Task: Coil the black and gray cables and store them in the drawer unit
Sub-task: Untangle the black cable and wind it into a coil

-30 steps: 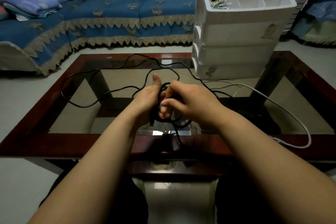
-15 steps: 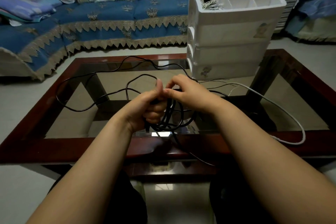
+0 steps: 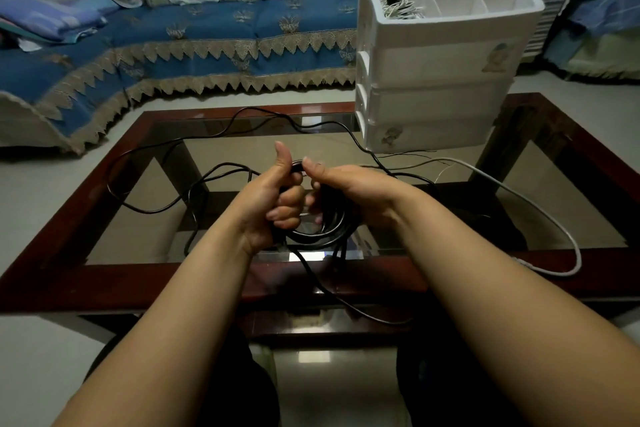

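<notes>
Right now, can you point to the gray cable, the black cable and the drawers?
gray cable (image 3: pixel 540 208), head view, middle of its run.
black cable (image 3: pixel 152 211), head view, loose loop on glass.
drawer unit (image 3: pixel 440 62), head view, side wall.

The person is showing two bare forearms, with no sleeves reaching into view as far as the lower edge. Neither wrist is wearing a watch, band or bracelet, and no rings are showing on the fingers that can be seen. The left hand (image 3: pixel 273 199) and the right hand (image 3: pixel 349 191) are both uncovered, without gloves. Below the arms, the legs are wearing dark clothing (image 3: pixel 242 388), black or near black; its cut and fabric are too dim to tell.
</notes>
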Demonstrator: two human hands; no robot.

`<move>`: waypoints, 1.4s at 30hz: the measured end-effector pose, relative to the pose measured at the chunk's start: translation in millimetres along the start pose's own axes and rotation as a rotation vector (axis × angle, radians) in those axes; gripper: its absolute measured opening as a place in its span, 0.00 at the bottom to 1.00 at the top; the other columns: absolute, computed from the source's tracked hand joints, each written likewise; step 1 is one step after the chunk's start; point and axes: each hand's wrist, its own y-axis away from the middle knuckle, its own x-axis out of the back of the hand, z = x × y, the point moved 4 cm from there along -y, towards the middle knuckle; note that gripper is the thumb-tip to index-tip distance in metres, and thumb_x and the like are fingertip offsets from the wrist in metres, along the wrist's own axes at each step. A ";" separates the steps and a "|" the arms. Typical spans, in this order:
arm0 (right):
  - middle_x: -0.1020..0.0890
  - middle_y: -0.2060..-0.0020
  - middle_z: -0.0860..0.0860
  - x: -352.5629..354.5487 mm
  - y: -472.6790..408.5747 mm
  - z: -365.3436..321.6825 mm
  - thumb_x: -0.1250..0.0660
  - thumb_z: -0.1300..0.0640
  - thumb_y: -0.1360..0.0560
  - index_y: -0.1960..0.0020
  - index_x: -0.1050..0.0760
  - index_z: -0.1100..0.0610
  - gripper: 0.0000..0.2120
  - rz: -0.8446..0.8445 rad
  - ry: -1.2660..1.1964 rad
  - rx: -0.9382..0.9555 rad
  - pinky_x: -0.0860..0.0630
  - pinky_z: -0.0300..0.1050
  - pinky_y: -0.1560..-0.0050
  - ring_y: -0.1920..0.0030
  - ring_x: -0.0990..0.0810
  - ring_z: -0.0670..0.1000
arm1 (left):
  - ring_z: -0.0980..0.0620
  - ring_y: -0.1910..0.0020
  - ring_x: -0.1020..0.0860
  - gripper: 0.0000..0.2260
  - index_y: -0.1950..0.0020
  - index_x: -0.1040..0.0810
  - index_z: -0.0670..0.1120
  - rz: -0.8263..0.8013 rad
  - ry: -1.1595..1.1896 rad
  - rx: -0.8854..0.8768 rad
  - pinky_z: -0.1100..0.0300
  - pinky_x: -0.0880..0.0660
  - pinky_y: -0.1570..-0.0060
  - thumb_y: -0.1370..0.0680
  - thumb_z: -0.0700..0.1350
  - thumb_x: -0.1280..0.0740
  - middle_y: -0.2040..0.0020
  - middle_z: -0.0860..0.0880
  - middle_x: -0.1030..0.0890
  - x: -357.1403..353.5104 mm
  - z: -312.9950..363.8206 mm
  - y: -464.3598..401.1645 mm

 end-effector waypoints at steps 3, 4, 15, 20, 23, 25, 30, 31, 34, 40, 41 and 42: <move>0.24 0.69 0.51 -2.4 -2.5 5.7 0.39 0.39 0.26 0.61 0.29 0.56 0.20 -0.037 -0.132 -0.054 0.23 0.52 0.47 0.65 0.22 0.51 | 0.62 0.86 0.42 0.22 0.67 0.37 0.48 0.022 0.011 -0.018 0.69 0.48 0.84 0.27 0.65 0.44 0.82 0.55 0.38 2.1 2.2 2.0; 0.26 0.72 0.49 -3.3 -4.3 7.0 0.39 0.38 0.25 0.61 0.31 0.56 0.21 -0.017 -0.187 -0.060 0.22 0.52 0.50 0.68 0.24 0.50 | 0.61 0.86 0.41 0.21 0.67 0.37 0.48 0.026 0.023 -0.022 0.70 0.47 0.84 0.28 0.65 0.43 0.81 0.56 0.38 1.8 2.4 2.4; 0.38 0.76 0.46 -6.1 -13.1 3.4 0.38 0.36 0.26 0.65 0.32 0.51 0.20 0.264 -0.159 0.038 0.39 0.38 0.77 0.79 0.40 0.44 | 0.60 0.84 0.41 0.23 0.72 0.39 0.50 -0.012 -0.037 -0.048 0.67 0.42 0.82 0.29 0.67 0.43 0.80 0.55 0.40 -9.3 0.0 4.2; 0.37 0.77 0.45 -2.9 -16.5 1.0 0.39 0.32 0.28 0.68 0.35 0.52 0.25 0.187 -0.073 0.022 0.37 0.38 0.77 0.78 0.38 0.46 | 0.57 0.81 0.35 0.29 0.77 0.37 0.50 0.064 0.049 -0.080 0.66 0.34 0.79 0.23 0.67 0.49 0.81 0.53 0.37 -12.2 -3.7 5.1; 0.27 0.71 0.49 -3.3 -14.6 -0.2 0.41 0.35 0.25 0.59 0.26 0.62 0.28 0.109 0.041 0.099 0.26 0.41 0.68 0.70 0.26 0.48 | 0.60 0.86 0.39 0.29 0.75 0.33 0.47 0.070 0.134 -0.098 0.70 0.41 0.85 0.23 0.66 0.48 0.74 0.49 0.24 -6.8 0.2 4.3; 0.19 0.61 0.50 -1.8 -12.3 -1.5 0.40 0.40 0.23 0.43 0.26 0.64 0.26 0.102 0.077 0.129 0.22 0.43 0.63 0.61 0.18 0.49 | 0.60 0.88 0.41 0.27 0.73 0.34 0.47 0.078 0.199 -0.096 0.70 0.42 0.86 0.24 0.66 0.46 0.68 0.45 0.22 -2.0 1.2 4.4; 0.20 0.44 0.59 5.0 -8.7 0.4 0.33 0.46 0.28 0.35 0.33 0.54 0.25 -0.020 -0.003 0.040 0.20 0.43 0.68 0.56 0.19 0.58 | 0.59 0.87 0.40 0.29 0.74 0.35 0.46 0.114 0.438 -0.169 0.71 0.41 0.87 0.22 0.65 0.49 0.56 0.43 0.15 13.4 12.6 4.5; 0.19 0.46 0.58 3.8 -5.5 2.0 0.31 0.47 0.30 0.37 0.32 0.53 0.24 -0.037 0.021 0.011 0.22 0.40 0.70 0.59 0.19 0.56 | 0.59 0.87 0.39 0.29 0.74 0.34 0.47 0.120 0.473 -0.194 0.72 0.43 0.86 0.21 0.65 0.50 0.53 0.43 0.15 18.8 16.4 4.3; 0.19 0.54 0.51 1.4 0.7 5.3 0.30 0.54 0.27 0.38 0.29 0.54 0.19 -0.002 0.195 0.004 0.28 0.39 0.68 0.66 0.21 0.46 | 0.58 0.87 0.39 0.29 0.73 0.34 0.46 0.156 0.515 -0.250 0.71 0.43 0.86 0.21 0.65 0.50 0.48 0.43 0.16 32.5 23.5 5.0; 0.24 0.40 0.48 -14.3 9.0 18.7 0.27 0.42 0.31 0.28 0.40 0.46 0.37 0.064 1.255 0.085 0.26 0.47 0.43 0.41 0.24 0.50 | 0.58 0.86 0.39 0.27 0.71 0.36 0.47 0.294 0.496 -0.356 0.71 0.43 0.86 0.21 0.66 0.50 0.46 0.43 0.16 45.7 32.6 9.5; 0.27 0.37 0.49 -19.0 8.1 22.9 0.28 0.42 0.31 0.27 0.42 0.46 0.38 0.070 1.305 0.089 0.28 0.47 0.42 0.39 0.27 0.51 | 0.58 0.86 0.39 0.27 0.70 0.36 0.47 0.300 0.489 -0.357 0.71 0.43 0.85 0.21 0.66 0.50 0.46 0.43 0.16 46.2 32.8 9.8; 0.30 0.37 0.50 -22.0 5.2 25.8 0.30 0.41 0.30 0.28 0.39 0.47 0.34 0.100 1.274 0.108 0.28 0.47 0.41 0.38 0.28 0.51 | 0.58 0.86 0.39 0.27 0.70 0.36 0.47 0.298 0.475 -0.352 0.71 0.44 0.85 0.21 0.66 0.50 0.46 0.43 0.16 45.3 32.5 10.7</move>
